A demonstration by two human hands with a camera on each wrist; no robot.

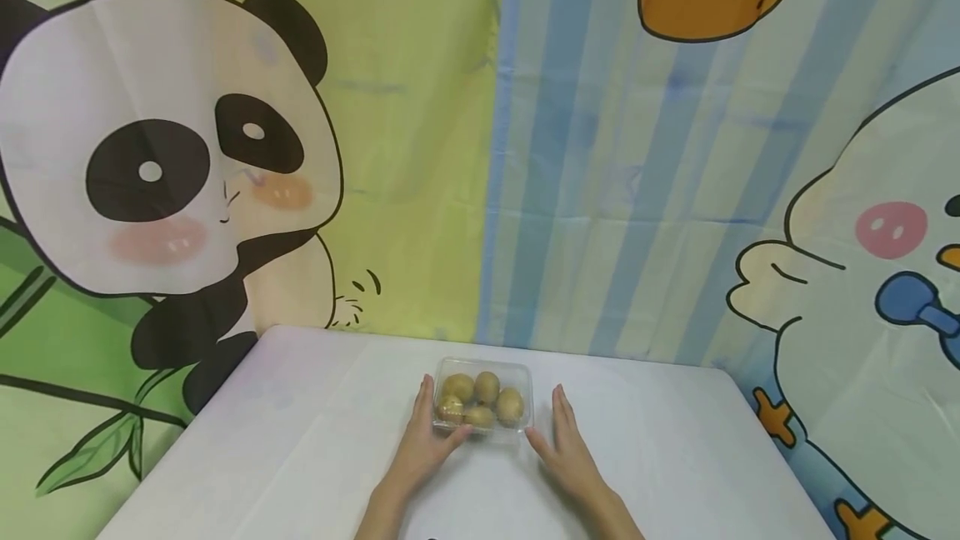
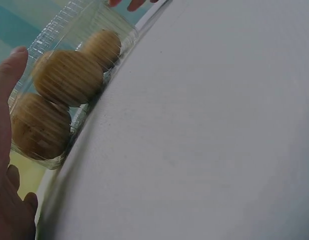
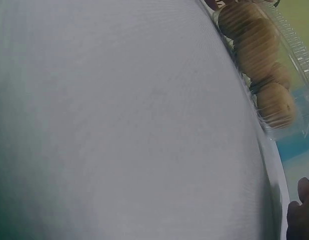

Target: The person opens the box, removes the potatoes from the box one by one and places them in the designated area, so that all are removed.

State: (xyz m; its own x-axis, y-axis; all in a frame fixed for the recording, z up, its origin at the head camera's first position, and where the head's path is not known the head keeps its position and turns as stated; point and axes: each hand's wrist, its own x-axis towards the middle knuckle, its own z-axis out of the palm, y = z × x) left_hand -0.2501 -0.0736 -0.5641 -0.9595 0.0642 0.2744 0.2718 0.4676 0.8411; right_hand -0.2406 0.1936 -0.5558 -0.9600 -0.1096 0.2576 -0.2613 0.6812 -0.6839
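Observation:
A clear plastic box (image 1: 522, 380) lies on the white table, holding several round, light-brown fruits (image 1: 487, 387) that look like kiwis. Beside the box's left side is my left hand (image 1: 422, 445), fingers extended, its thumb reaching across the front left corner. My right hand (image 1: 567, 455) stands off to the right with straight fingers and a gap to the box, thumb near the front right corner. In the left wrist view, the fruits (image 2: 68, 77) show through the ribbed wall, close to the left thumb (image 2: 10, 75). The right wrist view has the fruits (image 3: 258, 50) at top right.
The white table (image 1: 315, 432) ends at a back edge against a hanging cloth. That cloth carries a printed panda (image 1: 172, 248) on the left, blue stripes (image 1: 562, 148) in the middle and a white bird (image 1: 862, 315) on the right.

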